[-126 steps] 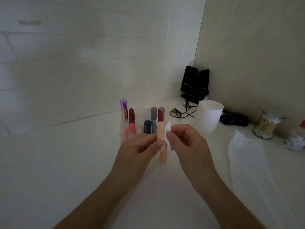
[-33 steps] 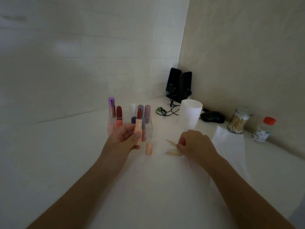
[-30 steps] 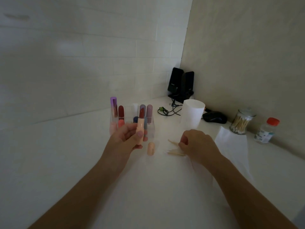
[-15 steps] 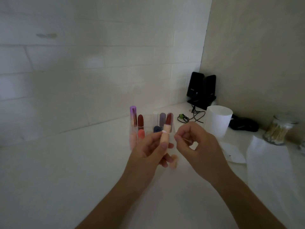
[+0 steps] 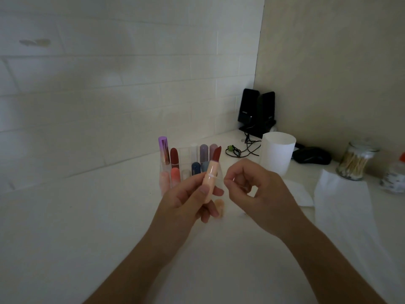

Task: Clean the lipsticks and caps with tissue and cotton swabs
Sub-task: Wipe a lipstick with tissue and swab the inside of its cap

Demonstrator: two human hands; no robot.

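My left hand (image 5: 186, 200) grips an uncapped peach lipstick (image 5: 210, 176) upright, its dark red bullet showing at the top. My right hand (image 5: 254, 194) pinches a cotton swab (image 5: 215, 176) whose white tip touches the lipstick's collar. The peach cap (image 5: 219, 206) lies on the counter just below the hands. Behind them a clear organizer (image 5: 186, 165) holds several lipsticks, purple, red, coral, blue and grey.
A white cup (image 5: 277, 154) stands right of the organizer. A used tissue piece (image 5: 300, 194) and a long tissue sheet (image 5: 344, 211) lie on the right. A jar of cotton swabs (image 5: 355, 161), a small bottle (image 5: 394, 178), a black mouse (image 5: 311, 155) and black speakers (image 5: 256, 110) line the back corner.
My right hand has dropped the tissue, picked a cotton swab off the counter and brought it up to the lipstick. My left hand raised the lipstick; the cap now lies on the counter.
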